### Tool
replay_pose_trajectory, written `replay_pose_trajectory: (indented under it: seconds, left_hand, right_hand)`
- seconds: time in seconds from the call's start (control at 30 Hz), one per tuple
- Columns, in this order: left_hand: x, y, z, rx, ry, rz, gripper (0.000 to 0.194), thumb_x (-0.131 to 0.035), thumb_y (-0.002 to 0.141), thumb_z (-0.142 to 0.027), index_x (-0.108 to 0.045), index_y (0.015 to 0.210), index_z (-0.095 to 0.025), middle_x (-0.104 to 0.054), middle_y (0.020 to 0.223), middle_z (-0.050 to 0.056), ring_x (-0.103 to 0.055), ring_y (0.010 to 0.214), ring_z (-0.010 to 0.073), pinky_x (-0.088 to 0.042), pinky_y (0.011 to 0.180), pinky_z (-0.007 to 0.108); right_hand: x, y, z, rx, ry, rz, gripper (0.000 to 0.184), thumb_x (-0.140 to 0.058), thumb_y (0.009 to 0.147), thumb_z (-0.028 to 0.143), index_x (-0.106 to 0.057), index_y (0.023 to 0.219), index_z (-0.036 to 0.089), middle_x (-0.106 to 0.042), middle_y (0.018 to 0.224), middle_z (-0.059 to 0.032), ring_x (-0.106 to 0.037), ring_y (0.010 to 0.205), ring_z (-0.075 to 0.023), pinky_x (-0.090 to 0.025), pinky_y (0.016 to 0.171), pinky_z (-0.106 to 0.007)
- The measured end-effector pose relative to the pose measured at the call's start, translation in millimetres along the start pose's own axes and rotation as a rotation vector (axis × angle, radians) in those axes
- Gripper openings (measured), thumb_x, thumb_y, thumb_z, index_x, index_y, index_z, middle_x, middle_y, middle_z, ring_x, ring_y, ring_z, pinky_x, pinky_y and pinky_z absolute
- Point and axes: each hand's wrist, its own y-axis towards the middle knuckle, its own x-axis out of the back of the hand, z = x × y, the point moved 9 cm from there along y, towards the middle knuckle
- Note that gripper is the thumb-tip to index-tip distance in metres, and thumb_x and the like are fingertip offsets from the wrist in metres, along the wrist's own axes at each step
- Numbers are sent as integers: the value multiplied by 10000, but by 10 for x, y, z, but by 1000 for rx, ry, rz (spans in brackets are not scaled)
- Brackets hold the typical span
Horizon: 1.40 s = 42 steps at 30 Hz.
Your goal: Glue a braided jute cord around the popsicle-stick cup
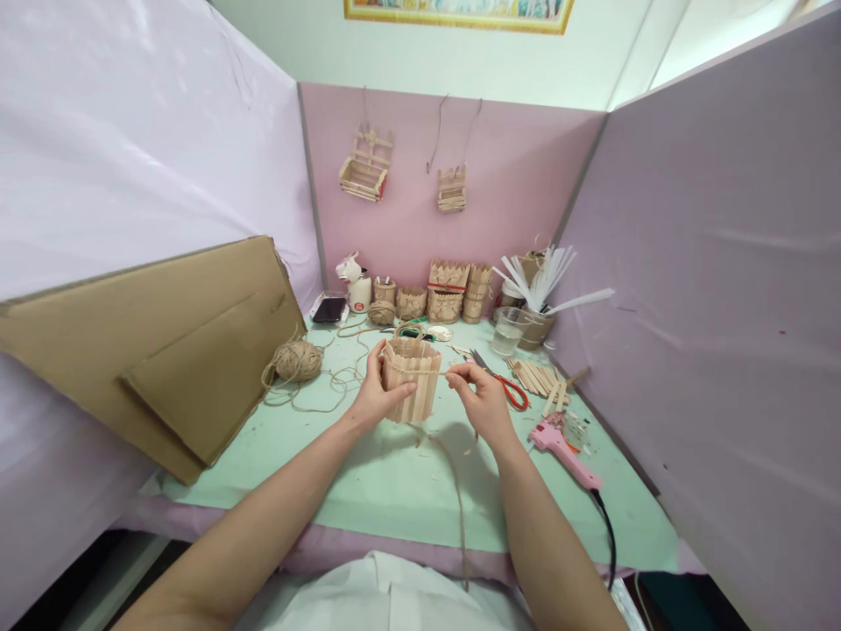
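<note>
My left hand point(376, 393) is wrapped around the left side of a small round holder made of upright wooden craft sticks point(413, 384), held above the green table point(394, 491). My right hand point(483, 399) pinches a strand of jute twine point(430, 372) drawn taut across the holder's upper band. The loose end of the twine point(456, 473) trails down toward my lap. A twine handle loops over the holder's top.
A ball of jute twine point(297, 359) lies left, beside leaning cardboard sheets point(164, 342). Red-handled scissors point(505, 386), loose craft sticks point(535, 377) and a pink glue gun point(565, 451) lie right. Finished stick baskets point(447, 294), a clear cup point(507, 331) and a phone point(328, 308) line the back.
</note>
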Motion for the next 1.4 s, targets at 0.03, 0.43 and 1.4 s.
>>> replay_pose_trajectory:
  seconds: [0.03, 0.43, 1.4]
  left_hand:
    - [-9, -4, -5, 9, -9, 6, 1011, -743, 654, -354, -104, 1429, -234, -384, 1378, 147, -413, 1279, 264, -331, 1073, 433]
    - [-138, -66, 83, 176, -134, 148, 908, -699, 697, -403, -174, 1421, -242, -454, 1359, 122, -438, 1265, 282, -392, 1028, 426]
    - [-237, -106, -41, 155, -296, 251, 1052, -764, 596, -447, -171, 1441, -246, -375, 1431, 136, -381, 1295, 331, -346, 1045, 462]
  right_hand:
    - [-2, 6, -20, -26, 19, 11, 197, -550, 828, 362, -600, 730, 198, -615, 695, -14, -548, 675, -163, -429, 674, -304]
    - [-49, 16, -291, -265, 255, 79, 278, -629, 732, 421, -563, 602, 184, -525, 539, 21, -438, 532, -107, -374, 576, -254]
    - [-78, -10, -270, -302, 223, 210, 209, -613, 752, 374, -599, 652, 191, -585, 585, 13, -486, 572, -121, -386, 593, -260]
